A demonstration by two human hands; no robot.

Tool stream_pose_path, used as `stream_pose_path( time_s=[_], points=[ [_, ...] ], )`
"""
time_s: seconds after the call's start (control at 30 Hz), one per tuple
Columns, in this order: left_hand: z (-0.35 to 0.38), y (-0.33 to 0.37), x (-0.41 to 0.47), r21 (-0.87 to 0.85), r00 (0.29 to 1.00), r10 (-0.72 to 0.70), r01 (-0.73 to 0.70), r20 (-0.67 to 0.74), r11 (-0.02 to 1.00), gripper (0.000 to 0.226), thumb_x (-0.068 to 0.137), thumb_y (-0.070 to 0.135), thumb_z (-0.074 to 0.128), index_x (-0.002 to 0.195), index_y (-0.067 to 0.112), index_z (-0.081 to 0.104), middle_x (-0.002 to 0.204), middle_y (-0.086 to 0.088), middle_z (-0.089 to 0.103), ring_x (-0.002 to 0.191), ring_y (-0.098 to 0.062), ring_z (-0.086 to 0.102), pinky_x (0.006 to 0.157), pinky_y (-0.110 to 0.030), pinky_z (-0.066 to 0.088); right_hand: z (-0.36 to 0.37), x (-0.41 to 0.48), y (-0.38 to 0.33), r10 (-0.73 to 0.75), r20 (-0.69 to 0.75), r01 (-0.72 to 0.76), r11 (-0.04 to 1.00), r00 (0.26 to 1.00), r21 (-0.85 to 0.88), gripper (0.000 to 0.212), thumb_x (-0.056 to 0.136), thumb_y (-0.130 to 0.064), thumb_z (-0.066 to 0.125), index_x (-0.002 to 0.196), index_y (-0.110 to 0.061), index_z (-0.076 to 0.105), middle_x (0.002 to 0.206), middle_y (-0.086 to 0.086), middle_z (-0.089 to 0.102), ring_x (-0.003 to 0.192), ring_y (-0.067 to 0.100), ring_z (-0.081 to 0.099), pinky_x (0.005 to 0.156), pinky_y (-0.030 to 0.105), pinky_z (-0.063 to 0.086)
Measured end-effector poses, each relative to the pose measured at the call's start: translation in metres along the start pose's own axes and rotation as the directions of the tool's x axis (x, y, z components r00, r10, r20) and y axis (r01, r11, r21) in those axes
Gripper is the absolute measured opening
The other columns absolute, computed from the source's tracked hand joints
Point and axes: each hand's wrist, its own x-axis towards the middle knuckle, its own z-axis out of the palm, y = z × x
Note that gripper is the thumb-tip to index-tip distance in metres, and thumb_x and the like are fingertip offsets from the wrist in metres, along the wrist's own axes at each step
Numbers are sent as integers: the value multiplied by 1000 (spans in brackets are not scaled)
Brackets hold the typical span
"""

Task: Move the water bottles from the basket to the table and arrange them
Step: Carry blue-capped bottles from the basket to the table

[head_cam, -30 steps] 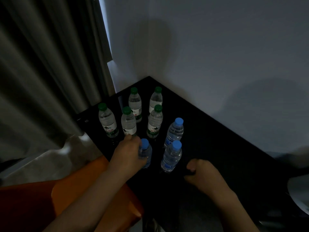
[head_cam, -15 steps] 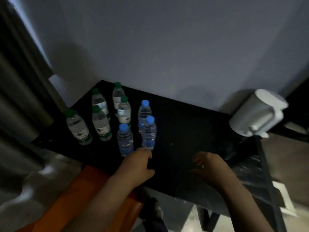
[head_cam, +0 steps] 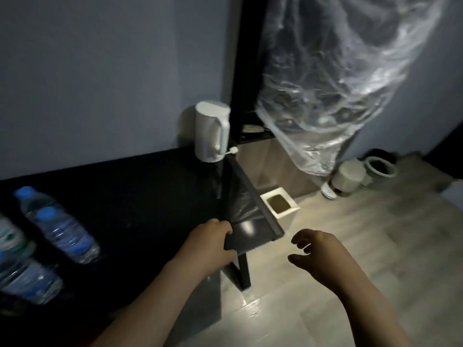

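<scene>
**A:** Step right now?

**B:** Fetching, I'm judging. The basket isn't showing, so next I'm needing to find it and grip another bottle. The clear blue-capped plastic water bottles [head_cam: 62, 234] are sitting well off to the left of my left hand [head_cam: 213, 242], on the glossy black table [head_cam: 150, 191].

**A:** Hands?

**B:** My left hand is curling round the table's corner edge. My right hand [head_cam: 320, 249] is hovering just beyond it, fingers loosely apart, carrying nothing.

A white plastic electric kettle [head_cam: 211, 132] stands at the far right corner of the black table [head_cam: 150, 191], against the grey wall [head_cam: 100, 71]. Past the table's right edge, a white square bin [head_cam: 280, 205] sits on the pale plank floor [head_cam: 350, 246]. Farther right, a cream round canister [head_cam: 349, 177] stands just beside a ribbed grey pot [head_cam: 379, 171], near hanging crumpled clear plastic sheeting [head_cam: 338, 83].
</scene>
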Motion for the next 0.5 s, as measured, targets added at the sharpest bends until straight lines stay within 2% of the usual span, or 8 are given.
stream_pose_path(
  time_s=[0.13,0.23,0.37,0.5],
  points=[
    [32,85,35,90,983,162,-170,91,981,38,81,33,65,114,16,56,114,0,53,102,-18,56,89,-32,49,-31,-27,80,185,-100,-176,980,978,93,30,75,-29,74,104,-27,64,93,-12,60,86,9,61,76,26,51],
    [48,122,49,110,965,232,-246,124,963,39,79,34,65,114,18,57,114,0,54,104,-20,56,91,-31,47,-43,-39,111,251,-125,-237,964,960,119,30,75,-30,72,104,-27,64,94,-12,60,88,8,60,78,27,52],
    [90,210,67,136,903,384,-412,195,901,44,80,37,64,119,21,54,117,1,54,103,-18,56,88,-29,47,-72,-74,186,396,-210,-354,911,894,212,30,76,-28,70,105,-27,63,96,-11,60,91,8,59,77,27,51],
    [128,281,68,138,819,496,-548,286,825,44,82,37,63,122,23,51,123,3,52,108,-16,53,92,-30,44,-89,-119,245,522,-254,-455,846,814,279,31,76,-28,71,107,-25,64,101,-7,64,90,10,60,77,27,50]
  ],
)
